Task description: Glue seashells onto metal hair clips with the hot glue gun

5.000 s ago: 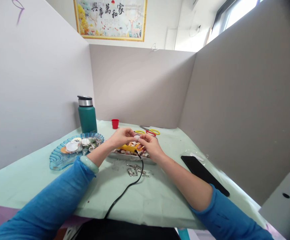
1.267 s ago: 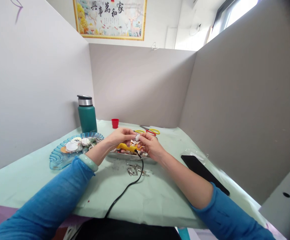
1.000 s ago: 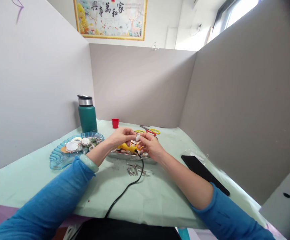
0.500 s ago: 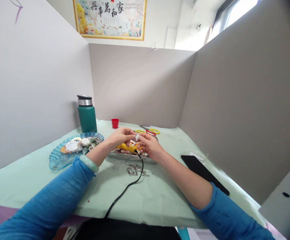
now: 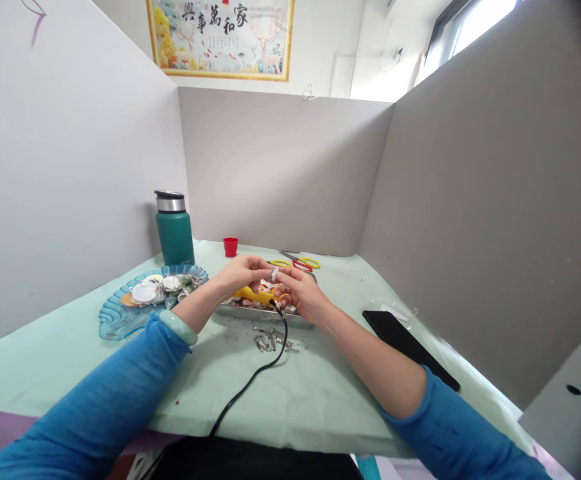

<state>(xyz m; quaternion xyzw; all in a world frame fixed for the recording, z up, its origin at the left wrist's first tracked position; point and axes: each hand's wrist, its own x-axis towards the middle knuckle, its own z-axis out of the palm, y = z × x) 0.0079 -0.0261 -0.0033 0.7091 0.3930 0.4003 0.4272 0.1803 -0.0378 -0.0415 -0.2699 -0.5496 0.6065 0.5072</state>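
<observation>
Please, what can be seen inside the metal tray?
White, orange and dark pieces, with a yellow tool apparently lying on them. The left grip and right grip cover part of the metal tray; anything beneath the pieces is hidden.

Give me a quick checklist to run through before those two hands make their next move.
1. White piece gripped: ok, between the fingertips of the left hand and right hand.
2. Yellow tool set down: ok, it lies at the tray.
3. Yellow tool switched off: cannot tell.
4. Cord clear of the clips: not ok, it crosses their pile in this view.
5. Bottle upright, lid on: ok.
6. Cup upright: ok.
</observation>
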